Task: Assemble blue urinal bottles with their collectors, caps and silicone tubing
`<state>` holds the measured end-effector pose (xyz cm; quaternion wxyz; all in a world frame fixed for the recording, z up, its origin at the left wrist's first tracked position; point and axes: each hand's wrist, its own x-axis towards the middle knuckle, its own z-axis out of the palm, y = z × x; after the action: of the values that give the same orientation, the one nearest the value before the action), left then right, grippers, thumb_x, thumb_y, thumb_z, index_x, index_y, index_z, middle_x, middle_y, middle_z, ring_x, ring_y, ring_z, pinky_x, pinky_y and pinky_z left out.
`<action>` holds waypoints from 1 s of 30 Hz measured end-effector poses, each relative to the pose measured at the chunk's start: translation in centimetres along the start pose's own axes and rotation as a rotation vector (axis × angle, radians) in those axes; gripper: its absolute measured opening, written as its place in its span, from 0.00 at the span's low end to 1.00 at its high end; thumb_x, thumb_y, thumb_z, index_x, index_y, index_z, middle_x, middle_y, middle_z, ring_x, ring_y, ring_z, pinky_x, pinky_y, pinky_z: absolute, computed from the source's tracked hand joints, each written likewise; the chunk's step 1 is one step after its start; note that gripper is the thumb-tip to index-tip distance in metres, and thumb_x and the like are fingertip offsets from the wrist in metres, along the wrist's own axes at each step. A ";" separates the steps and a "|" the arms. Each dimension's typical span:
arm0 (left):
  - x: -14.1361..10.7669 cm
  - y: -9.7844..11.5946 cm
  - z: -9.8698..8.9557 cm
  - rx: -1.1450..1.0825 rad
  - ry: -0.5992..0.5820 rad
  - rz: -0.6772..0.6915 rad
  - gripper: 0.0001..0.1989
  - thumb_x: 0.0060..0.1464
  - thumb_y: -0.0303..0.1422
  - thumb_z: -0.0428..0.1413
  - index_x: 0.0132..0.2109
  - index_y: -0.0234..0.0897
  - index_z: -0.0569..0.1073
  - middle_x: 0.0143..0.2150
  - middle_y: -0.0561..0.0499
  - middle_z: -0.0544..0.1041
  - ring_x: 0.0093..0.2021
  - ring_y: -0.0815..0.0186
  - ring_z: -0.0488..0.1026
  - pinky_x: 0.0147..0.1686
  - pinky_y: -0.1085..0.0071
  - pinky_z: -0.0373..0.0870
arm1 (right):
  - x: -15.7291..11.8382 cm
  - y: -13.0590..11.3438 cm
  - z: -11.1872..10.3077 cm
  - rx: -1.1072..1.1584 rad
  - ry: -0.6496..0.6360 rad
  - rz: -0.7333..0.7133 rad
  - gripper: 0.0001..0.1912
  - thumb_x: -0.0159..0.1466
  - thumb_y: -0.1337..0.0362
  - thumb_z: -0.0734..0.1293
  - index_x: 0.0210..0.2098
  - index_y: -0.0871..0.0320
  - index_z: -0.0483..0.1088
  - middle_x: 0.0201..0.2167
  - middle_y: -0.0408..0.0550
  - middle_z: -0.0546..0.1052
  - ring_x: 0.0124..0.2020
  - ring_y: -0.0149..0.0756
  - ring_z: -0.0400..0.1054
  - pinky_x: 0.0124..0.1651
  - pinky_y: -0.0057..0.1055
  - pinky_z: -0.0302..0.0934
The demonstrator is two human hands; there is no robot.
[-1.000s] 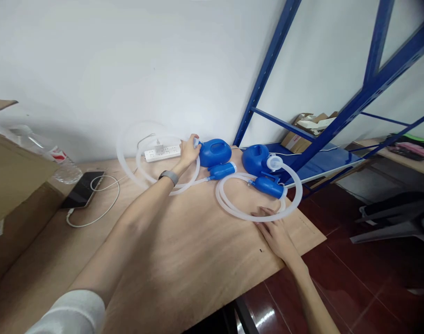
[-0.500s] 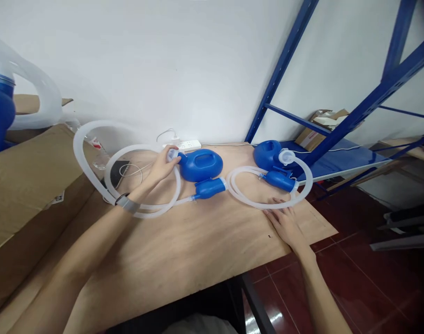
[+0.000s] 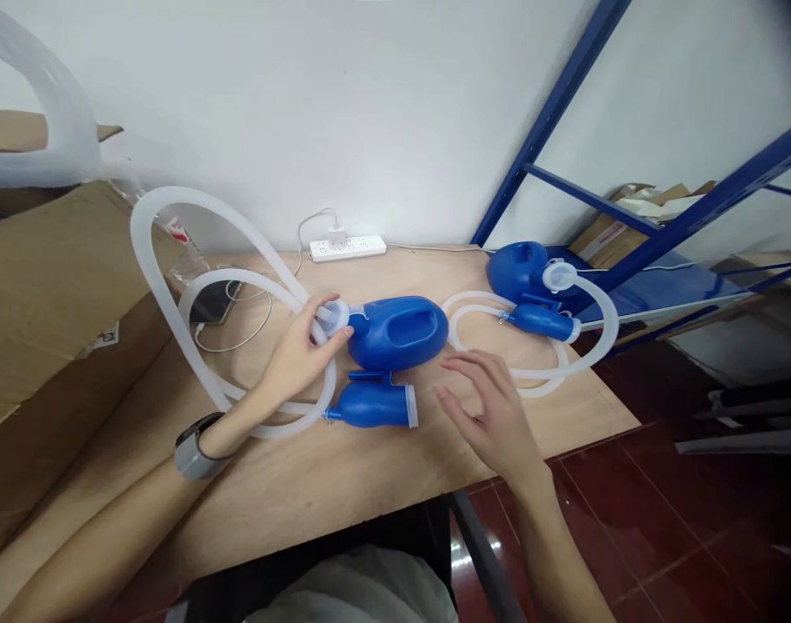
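Observation:
My left hand [image 3: 305, 350] is closed around the clear cap [image 3: 332, 317] at the neck of a blue urinal bottle [image 3: 399, 333], which lies on its side with its moulded handle hole upward. A looping translucent hose [image 3: 204, 197] rises from the cap area and curls round to the left. Just in front of the bottle lies a blue funnel-shaped receiver [image 3: 373, 404] with a white rim, its narrow end joined to the hose. My right hand [image 3: 490, 407] hovers to the right of both pieces, its fingers apart and holding nothing.
A second blue urinal bottle [image 3: 517, 268] with its own coiled hose [image 3: 600, 311] and receiver [image 3: 542, 320] sits at the table's right. Behind is a white power strip [image 3: 348, 248]. A cardboard box [image 3: 58, 303] stands left; a blue metal rack [image 3: 551, 112] rises at the right.
My right hand has left the tabletop beside the right-hand hose and moved left toward the nearer bottle. That bottle and its receiver have come closer to me, with my left hand still at the cap.

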<state>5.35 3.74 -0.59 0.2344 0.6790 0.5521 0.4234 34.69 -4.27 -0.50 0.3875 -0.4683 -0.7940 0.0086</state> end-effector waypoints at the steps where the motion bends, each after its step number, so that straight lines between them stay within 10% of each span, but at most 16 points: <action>1: -0.6 0.3 0.2 -0.005 -0.020 0.006 0.25 0.62 0.48 0.60 0.63 0.47 0.73 0.65 0.47 0.77 0.55 0.52 0.77 0.44 0.61 0.78 | 1.5 -0.4 0.6 -0.001 -0.088 -0.068 0.18 0.75 0.60 0.68 0.63 0.50 0.71 0.57 0.56 0.79 0.61 0.53 0.72 0.64 0.55 0.68; 7: -2.9 0.7 -0.6 -0.029 -0.156 0.109 0.29 0.64 0.45 0.59 0.69 0.46 0.66 0.68 0.46 0.75 0.64 0.51 0.75 0.61 0.55 0.76 | 7.8 1.0 4.4 0.063 -0.373 -0.205 0.24 0.78 0.53 0.62 0.70 0.54 0.67 0.68 0.58 0.74 0.70 0.55 0.65 0.72 0.59 0.61; 11: -2.8 0.3 -1.8 -0.025 -0.233 0.061 0.36 0.63 0.46 0.61 0.74 0.50 0.60 0.67 0.45 0.75 0.59 0.50 0.77 0.46 0.59 0.81 | 10.4 2.4 5.2 0.309 -0.476 -0.206 0.13 0.76 0.54 0.67 0.54 0.53 0.74 0.53 0.52 0.82 0.53 0.47 0.76 0.59 0.46 0.70; 15: -2.0 0.2 -1.7 -0.056 -0.229 0.105 0.29 0.61 0.46 0.63 0.65 0.47 0.67 0.63 0.47 0.77 0.59 0.52 0.76 0.54 0.58 0.78 | 12.3 2.4 5.6 0.413 -0.520 -0.200 0.12 0.71 0.53 0.73 0.39 0.54 0.72 0.39 0.46 0.77 0.41 0.40 0.72 0.47 0.37 0.66; 30: 0.1 -1.7 -1.6 -0.098 -0.096 0.182 0.23 0.53 0.46 0.69 0.51 0.42 0.74 0.45 0.52 0.77 0.37 0.65 0.71 0.35 0.71 0.69 | 14.6 0.7 8.3 0.612 -0.598 -0.006 0.22 0.57 0.53 0.80 0.26 0.56 0.65 0.26 0.38 0.69 0.29 0.30 0.58 0.34 0.30 0.52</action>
<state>3.03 4.03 -1.06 0.2541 0.7334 0.4551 0.4364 26.22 9.97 2.24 0.2615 -0.3065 -0.8335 0.3780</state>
